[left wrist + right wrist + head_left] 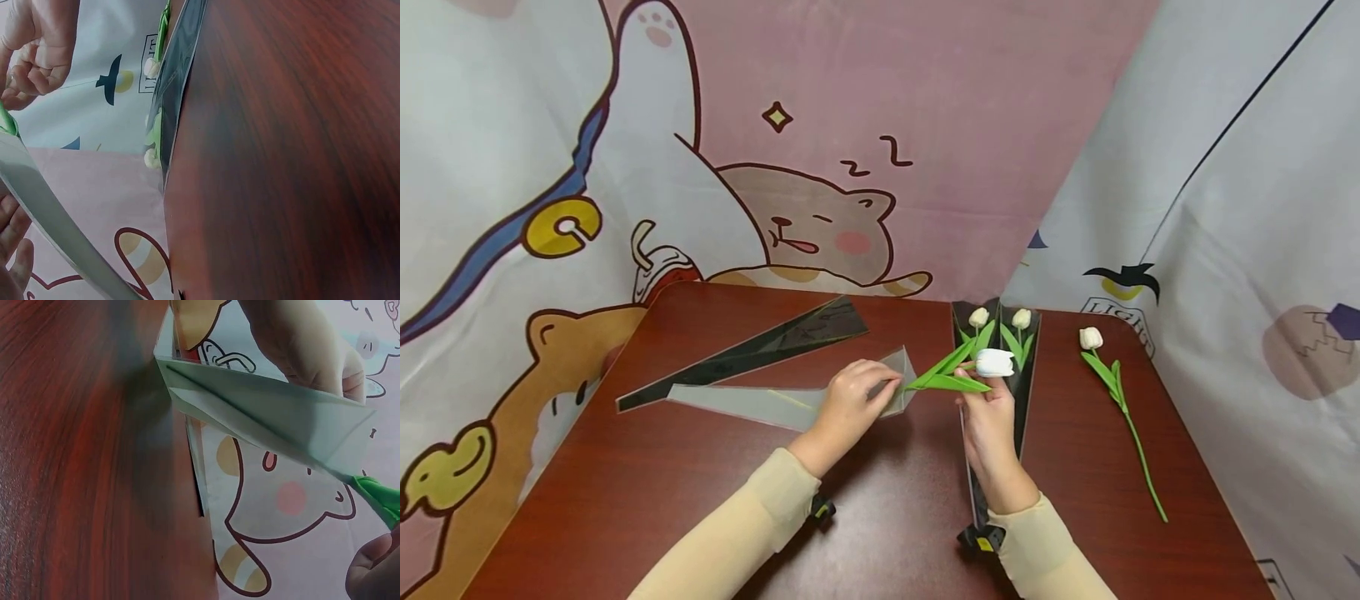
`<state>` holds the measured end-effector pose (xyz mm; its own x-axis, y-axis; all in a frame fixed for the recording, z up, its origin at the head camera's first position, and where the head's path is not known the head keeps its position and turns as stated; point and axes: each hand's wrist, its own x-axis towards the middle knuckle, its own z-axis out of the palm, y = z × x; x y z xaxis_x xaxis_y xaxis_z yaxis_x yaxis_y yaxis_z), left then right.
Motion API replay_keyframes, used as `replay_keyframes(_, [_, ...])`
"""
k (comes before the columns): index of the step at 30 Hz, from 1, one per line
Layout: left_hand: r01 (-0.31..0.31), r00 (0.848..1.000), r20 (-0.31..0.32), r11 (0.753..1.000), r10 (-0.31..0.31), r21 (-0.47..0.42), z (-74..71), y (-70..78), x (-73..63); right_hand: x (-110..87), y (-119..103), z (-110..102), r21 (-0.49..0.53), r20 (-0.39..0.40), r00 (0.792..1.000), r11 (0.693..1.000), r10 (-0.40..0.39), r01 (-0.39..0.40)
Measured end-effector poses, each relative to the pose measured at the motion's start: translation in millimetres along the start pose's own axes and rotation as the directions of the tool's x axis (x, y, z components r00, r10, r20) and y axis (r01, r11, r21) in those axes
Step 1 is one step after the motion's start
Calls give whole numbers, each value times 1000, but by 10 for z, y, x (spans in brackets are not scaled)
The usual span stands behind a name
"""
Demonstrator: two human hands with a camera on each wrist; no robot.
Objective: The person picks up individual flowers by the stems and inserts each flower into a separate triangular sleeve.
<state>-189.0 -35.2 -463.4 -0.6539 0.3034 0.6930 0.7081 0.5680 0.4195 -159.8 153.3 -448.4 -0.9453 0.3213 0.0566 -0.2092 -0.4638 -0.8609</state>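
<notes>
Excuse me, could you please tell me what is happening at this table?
A person's right hand holds a white tulip, its leaves at one end of a pale wrapper, which the left hand grips. Two tulips lie in dark wrapping by the right hand; another tulip lies unwrapped farther right.

Sleeve (760,352) lies L on tbl (617,492), sleeved tulips (978,317) R-ctr, loose tulip (1091,338) far R.

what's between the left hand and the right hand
Head view: from the left hand toward the right hand come the pale wrapper end, then the green tulip leaves.
</notes>
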Motion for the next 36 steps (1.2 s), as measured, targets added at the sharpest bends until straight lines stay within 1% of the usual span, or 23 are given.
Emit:
replay_keyframes(2, [2, 1000, 3, 1000, -2, 6, -2, -3, -5, 1, -10, 8, 34, 12, 1000, 999, 11, -11])
replay_keyframes(5, [-1, 1000, 8, 1000, 1, 9, -1, -1, -4, 7, -16, 20, 34, 35, 999, 999, -4, 3])
replay_keyframes(8, [-2, 1000, 10, 1000, 2, 11, 5, 0, 4, 20, -16, 35, -14, 52, 998, 1000, -21, 22])
replay_keyframes(12, [0, 1000, 14, 1000, 0, 11, 3, 6, 3, 33, -16, 54, -78, 58, 998, 997, -24, 29])
replay_keyframes(17, [-2, 1000, 19, 1000, 2, 12, -5, 20, 5, 39, -37, 68, -95, 70, 997, 995, -35, 42])
replay_keyframes(21, [-11, 1000, 11, 1000, 11, 20, -5, 28, 13, 53, -75, 77, -166, 86, 995, 984, -53, 67])
replay_keyframes(23, [-14, 1000, 9, 1000, 14, 22, -6, 33, 17, 60, -93, 79, -210, 84, 995, 975, -57, 74])
replay_keyframes(25, [-13, 1000, 10, 1000, 13, 23, -7, 35, 18, 62, -106, 79, -232, 80, 995, 970, -54, 71])
replay_keyframes(28, [-7, 1000, 9, 1000, 7, 18, -14, 40, 16, 56, -98, 76, -219, 60, 997, 974, -52, 64])
replay_keyframes(32, [-6, 1000, -2, 1000, 6, -10, -18, 49, 20, 31, -41, 80, -159, 21, 998, 985, -64, 67])
replay_keyframes(36, [-19, 1000, -23, 999, 18, -35, -17, 60, 35, -7, 31, 84, -171, 9, 999, 985, -36, 37])
